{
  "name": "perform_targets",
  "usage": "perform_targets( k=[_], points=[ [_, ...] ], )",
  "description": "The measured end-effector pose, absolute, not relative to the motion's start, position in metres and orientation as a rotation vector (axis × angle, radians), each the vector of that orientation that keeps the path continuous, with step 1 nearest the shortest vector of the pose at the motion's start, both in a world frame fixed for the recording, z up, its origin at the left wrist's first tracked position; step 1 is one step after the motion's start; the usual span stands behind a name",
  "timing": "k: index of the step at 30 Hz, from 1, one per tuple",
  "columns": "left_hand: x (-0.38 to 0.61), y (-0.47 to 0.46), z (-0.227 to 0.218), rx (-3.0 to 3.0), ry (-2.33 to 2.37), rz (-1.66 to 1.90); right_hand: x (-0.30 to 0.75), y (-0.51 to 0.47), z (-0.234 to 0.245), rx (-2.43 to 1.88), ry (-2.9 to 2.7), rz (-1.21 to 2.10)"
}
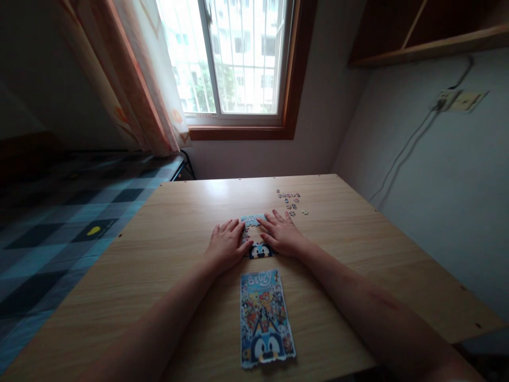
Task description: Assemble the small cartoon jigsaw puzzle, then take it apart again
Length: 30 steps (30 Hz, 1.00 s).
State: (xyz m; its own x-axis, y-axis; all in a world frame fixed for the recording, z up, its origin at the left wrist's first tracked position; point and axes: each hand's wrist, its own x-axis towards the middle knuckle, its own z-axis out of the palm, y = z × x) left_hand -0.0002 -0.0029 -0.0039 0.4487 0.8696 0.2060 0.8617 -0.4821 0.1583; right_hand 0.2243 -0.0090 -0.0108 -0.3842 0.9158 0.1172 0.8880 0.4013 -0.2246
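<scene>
A small, partly assembled jigsaw puzzle (pixel 255 236) lies in the middle of the wooden table (pixel 167 249). My left hand (pixel 226 245) rests flat on its left side, fingers stretched out. My right hand (pixel 281 233) lies flat on its right side, fingers spread. Most of the puzzle is hidden under both hands; a blue cartoon face shows at its near end and a pale blue strip at its far end. A colourful reference picture card (pixel 264 317) lies nearer to me. Several loose puzzle pieces (pixel 290 200) are scattered beyond my right hand.
A bed with a blue checked cover (pixel 59 223) stands to the left of the table. A window (pixel 234 58) with a curtain (pixel 139 79) is behind. A wall with a socket and cable (pixel 453 101) runs along the right; a wooden shelf (pixel 429 32) hangs above.
</scene>
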Motion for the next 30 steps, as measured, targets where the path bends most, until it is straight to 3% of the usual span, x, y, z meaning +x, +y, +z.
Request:
perform_targets(
  k=[17, 23, 30],
  points=[
    [0.003, -0.005, 0.0, 2.621, 1.579, 0.388, 0.231, -0.009, -0.012, -1.565, -2.412, 0.136],
    [-0.006, 0.005, 0.0, 2.509, 1.54, 0.599, 0.271, 0.0, 0.006, -1.56, -2.042, -0.061],
    [-0.011, 0.011, -0.006, 2.439, 1.498, 0.771, 0.331, 0.015, 0.006, -1.856, -1.719, -0.203]
  ],
)
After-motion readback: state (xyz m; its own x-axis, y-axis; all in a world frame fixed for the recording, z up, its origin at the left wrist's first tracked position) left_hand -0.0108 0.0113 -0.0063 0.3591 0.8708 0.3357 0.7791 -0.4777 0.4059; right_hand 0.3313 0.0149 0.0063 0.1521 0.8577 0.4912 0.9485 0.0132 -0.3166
